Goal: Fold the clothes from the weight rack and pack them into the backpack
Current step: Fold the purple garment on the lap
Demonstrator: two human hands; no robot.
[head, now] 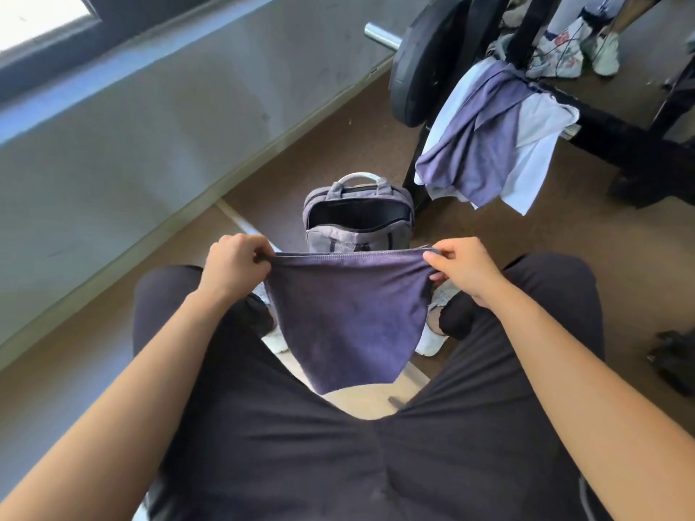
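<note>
Head view: left hand and right hand pinch purple garment.

A: You are holding one purple cloth in your two hands, left hand and right hand.
B: And you are facing two more garments hanging on the one rack: a purple shirt and a white shirt.
A: You are also looking at one backpack.
B: And you are seeing one weight plate.

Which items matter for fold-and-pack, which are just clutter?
Job: purple fabric garment, pinched by left hand and right hand; open grey fabric backpack; purple and white clothes draped on black metal rack.
Clutter: round black weight plate; chrome bar end.
</note>
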